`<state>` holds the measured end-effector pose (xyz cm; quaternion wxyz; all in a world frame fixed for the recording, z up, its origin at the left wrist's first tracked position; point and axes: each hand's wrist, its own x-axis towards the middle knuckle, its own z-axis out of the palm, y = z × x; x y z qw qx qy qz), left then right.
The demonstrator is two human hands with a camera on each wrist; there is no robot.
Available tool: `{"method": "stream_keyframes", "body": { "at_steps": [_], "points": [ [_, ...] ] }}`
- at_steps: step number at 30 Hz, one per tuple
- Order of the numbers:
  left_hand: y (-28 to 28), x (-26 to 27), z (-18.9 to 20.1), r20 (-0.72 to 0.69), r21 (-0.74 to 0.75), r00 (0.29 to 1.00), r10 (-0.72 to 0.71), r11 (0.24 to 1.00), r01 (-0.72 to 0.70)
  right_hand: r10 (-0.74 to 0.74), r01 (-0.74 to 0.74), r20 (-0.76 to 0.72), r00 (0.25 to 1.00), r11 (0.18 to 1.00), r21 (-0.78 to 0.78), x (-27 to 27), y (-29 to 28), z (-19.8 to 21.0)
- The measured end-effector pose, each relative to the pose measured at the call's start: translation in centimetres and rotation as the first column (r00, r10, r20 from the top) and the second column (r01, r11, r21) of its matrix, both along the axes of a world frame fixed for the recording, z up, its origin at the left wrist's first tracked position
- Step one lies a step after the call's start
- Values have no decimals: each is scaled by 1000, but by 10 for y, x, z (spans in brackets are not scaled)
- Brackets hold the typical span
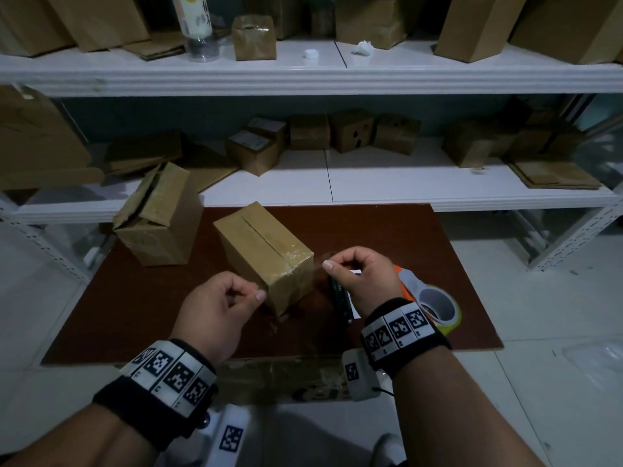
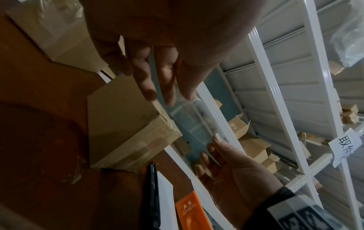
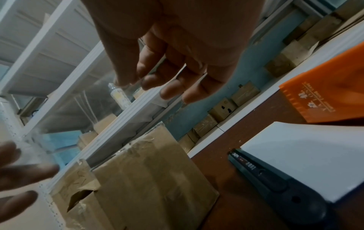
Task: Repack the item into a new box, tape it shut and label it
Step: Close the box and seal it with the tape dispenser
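Head view, left hand (image 1: pixel 215 308) and right hand (image 1: pixel 362 276) each pinching an end of clear tape strip (image 2: pixel 189 124), closed box (image 1: pixel 266 254) sitting just beyond and between both hands

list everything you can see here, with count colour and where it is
closed box: one, brown, centre of the mat, top seam taped
opened box: one, brown, torn flaps, left on the mat
clear tape strip: one, transparent, stretched between both hands
tape dispenser: one, orange and white, right on the mat
knife: one, black, beside a white sheet
mat: one, reddish brown
shelves: white, behind, many brown boxes
left hand: pinches tape
right hand: pinches tape
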<state>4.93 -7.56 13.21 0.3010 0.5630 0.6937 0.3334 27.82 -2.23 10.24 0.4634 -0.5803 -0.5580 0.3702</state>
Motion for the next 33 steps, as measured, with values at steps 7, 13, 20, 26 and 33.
{"method": "stream_keyframes", "body": {
  "at_steps": [7,13,20,26,33],
  "points": [
    [8,-1,-3,0,-33,1000,23,999,-23,-34,33,-16,999,999,-14,-8,16,-11],
    [20,1,-9,-39,-98,998,39,994,-43,-31,30,-65,997,999,-17,-18,26,-23],
    [32,4,-14,-109,-93,993,43,994,-53,-63,63,15,998,997,-46,-18,31,-29],
    [37,4,-19,-164,-87,986,42,995,-57,-68,67,-18,997,994,-81,-20,36,-37],
    [37,3,-24,-146,-84,989,25,996,-38,-72,74,22,997,994,-80,-24,40,-39]
  ]
}}
